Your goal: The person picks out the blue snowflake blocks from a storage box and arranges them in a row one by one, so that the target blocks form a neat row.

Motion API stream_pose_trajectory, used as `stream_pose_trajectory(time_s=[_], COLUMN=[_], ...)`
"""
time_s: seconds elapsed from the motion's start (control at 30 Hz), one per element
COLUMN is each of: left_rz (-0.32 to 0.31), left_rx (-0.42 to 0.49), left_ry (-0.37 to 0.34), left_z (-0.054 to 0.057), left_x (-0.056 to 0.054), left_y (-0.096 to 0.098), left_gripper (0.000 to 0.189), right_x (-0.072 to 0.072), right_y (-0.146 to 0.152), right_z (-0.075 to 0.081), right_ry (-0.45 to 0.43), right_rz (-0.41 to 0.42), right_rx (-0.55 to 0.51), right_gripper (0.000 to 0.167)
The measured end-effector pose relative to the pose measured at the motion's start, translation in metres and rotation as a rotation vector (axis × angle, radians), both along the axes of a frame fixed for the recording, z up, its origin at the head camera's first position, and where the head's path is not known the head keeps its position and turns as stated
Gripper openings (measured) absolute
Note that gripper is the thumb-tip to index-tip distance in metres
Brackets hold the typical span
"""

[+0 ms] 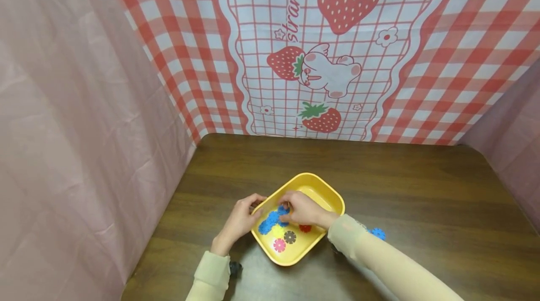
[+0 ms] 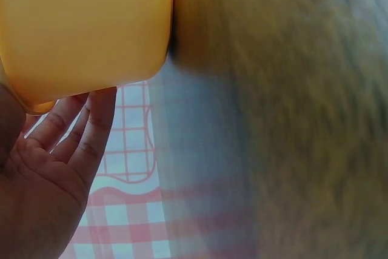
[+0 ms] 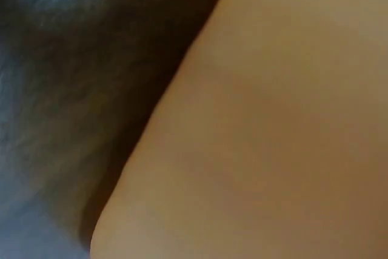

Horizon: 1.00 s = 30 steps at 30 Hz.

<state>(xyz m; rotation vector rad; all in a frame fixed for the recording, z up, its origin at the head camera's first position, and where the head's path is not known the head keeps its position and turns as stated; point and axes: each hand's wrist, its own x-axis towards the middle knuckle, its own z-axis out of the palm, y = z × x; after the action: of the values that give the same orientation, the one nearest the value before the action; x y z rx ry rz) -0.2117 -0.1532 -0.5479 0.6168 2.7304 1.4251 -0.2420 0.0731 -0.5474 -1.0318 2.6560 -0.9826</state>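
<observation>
A yellow plastic box (image 1: 310, 244) stands on the table, turned at an angle. My left hand (image 1: 240, 219) holds its left wall; in the left wrist view, the fingers (image 2: 91, 128) reach behind the box (image 2: 85, 28). Over its other side, my right hand (image 1: 301, 207) reaches in, thumb and fingers curled about a blue snowflake disc (image 1: 283, 209). More blue discs (image 1: 270, 221) lie clustered beside those fingertips. Nearby in the box are a pink disc (image 1: 279, 245), a brown disc (image 1: 289, 237), a yellow disc (image 1: 278, 231) and a red disc (image 1: 305, 228).
Right of the box, blue discs (image 1: 378, 233) lie on the brown wooden table (image 1: 422, 188), partly covered by the right sleeve (image 1: 352, 237). A strawberry-print cloth (image 1: 312, 57) hangs behind the table, and a pink curtain (image 1: 84, 127) on the left. A blurred tan surface fills most of the right wrist view.
</observation>
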Motion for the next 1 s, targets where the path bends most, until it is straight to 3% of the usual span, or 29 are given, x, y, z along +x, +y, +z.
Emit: stream_pose_trajectory(time_s=[0.53, 1.0], left_rz=[-0.008, -0.003], left_rx=[0.009, 0.002], left_ry=[0.025, -0.013], left_z=[-0.001, 0.001], left_x=[-0.001, 0.001], left_y=[-0.001, -0.001], left_gripper=[0.023, 0.023], right_x=[0.004, 0.005], right_y=[-0.015, -0.019], right_z=[-0.005, -0.006], right_ry=[-0.041, -0.017], right_rz=[-0.033, -0.049], right_rx=[0.12, 0.164], right_gripper=[0.034, 0.036])
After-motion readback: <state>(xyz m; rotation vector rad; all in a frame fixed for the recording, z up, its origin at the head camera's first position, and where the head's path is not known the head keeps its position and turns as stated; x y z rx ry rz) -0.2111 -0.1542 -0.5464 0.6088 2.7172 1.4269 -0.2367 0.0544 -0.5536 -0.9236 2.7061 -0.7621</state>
